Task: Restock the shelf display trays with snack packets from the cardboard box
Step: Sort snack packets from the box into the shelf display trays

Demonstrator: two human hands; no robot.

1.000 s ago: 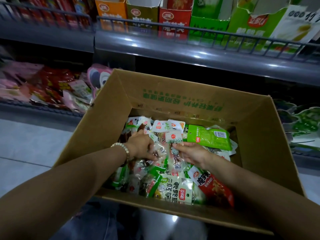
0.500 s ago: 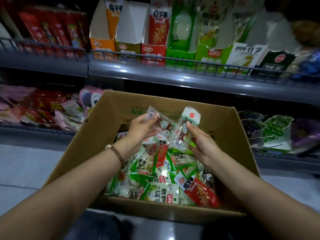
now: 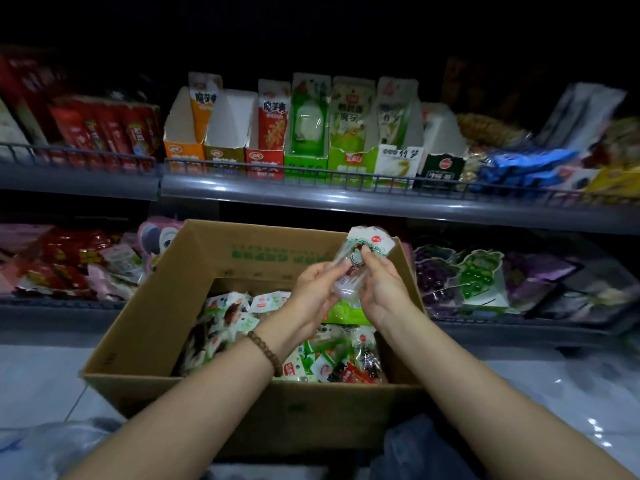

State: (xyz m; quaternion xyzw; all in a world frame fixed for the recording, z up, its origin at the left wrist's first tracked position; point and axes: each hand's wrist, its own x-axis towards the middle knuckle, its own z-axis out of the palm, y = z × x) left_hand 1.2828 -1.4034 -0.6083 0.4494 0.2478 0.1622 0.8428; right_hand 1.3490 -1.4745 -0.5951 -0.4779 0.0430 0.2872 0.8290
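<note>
Above and beyond the grip, a row of cardboard display trays (image 3: 304,161) stands on the upper shelf (image 3: 311,202), with a wire rail (image 3: 221,165) running across their fronts. Directly below the grip sits the open cardboard box (image 3: 145,317), heaped with loose snack packets (image 3: 311,358). The left hand (image 3: 317,289) and right hand (image 3: 381,285) meet over it, each grip clamped on one small bunch of clear packets (image 3: 363,245). The bunch has white-and-green tops and dark contents, and tilts up against the box's far wall.
</note>
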